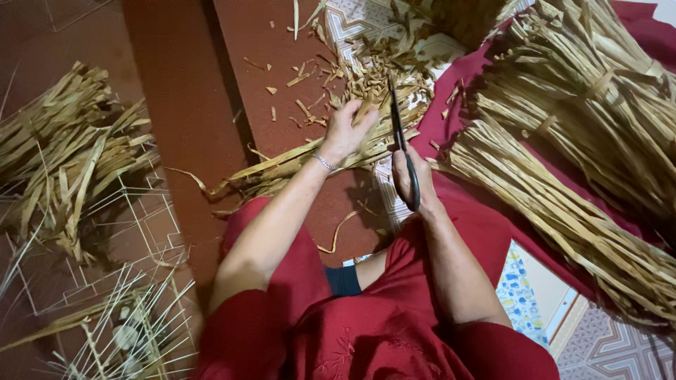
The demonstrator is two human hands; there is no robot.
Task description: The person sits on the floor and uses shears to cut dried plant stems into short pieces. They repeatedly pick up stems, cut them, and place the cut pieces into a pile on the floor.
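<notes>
- Bundles of dried straw-coloured strips (577, 141) heaped on a red cloth (493, 218) at the right side of the floor (183, 105); another loose pile (63, 155) at the left edge beside a wire frame (141, 211).
- Handful of long strips (296, 165) lying across the floor's middle, gripped near its cut end by the left hand (345, 130), fingers clamped around it.
- Black scissors (403, 144) clasped in the right hand (415, 179), fingers closed through the handles, blades pointing away just beside the left fingers.
- Short offcuts (366, 77) scattered past the blades.
- Likely risks: nicked left fingers, from blades so near; uneven cut, from strips slipping in the grip.
</notes>
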